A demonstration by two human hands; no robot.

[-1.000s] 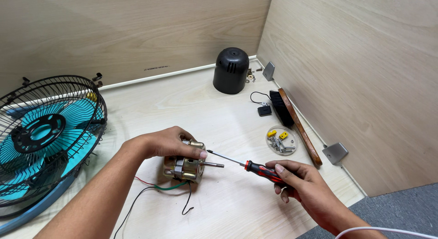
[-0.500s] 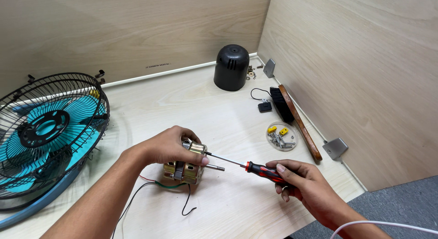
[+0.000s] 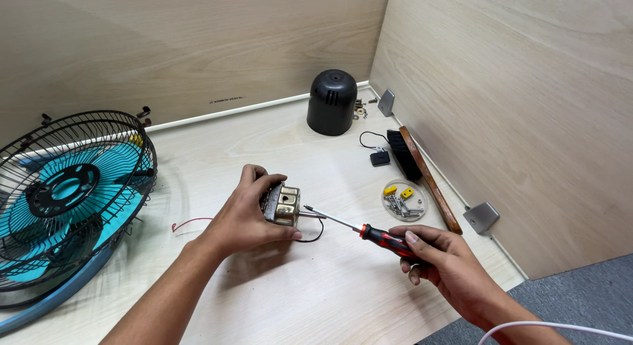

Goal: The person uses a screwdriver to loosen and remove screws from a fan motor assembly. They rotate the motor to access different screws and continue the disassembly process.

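My left hand [image 3: 241, 216] grips a small brass-coloured fan motor [image 3: 285, 204], lifted and tipped so its shaft points right. Red and black wires trail from it across the table. My right hand [image 3: 438, 262] holds a screwdriver [image 3: 369, 234] with a red and black handle. Its thin blade reaches left, and the tip sits at the motor's face next to the shaft.
A fan cage with teal blades [image 3: 62, 200] lies at the left. A black motor cover [image 3: 331, 102] stands at the back. A brush with a wooden handle [image 3: 422, 170], a small black part [image 3: 379, 158] and a clear dish of screws [image 3: 403, 200] lie along the right wall.
My left hand has lifted and turned the motor, so its end cap now faces the screwdriver. The wires have shifted with it. The screwdriver tip stays at the motor.
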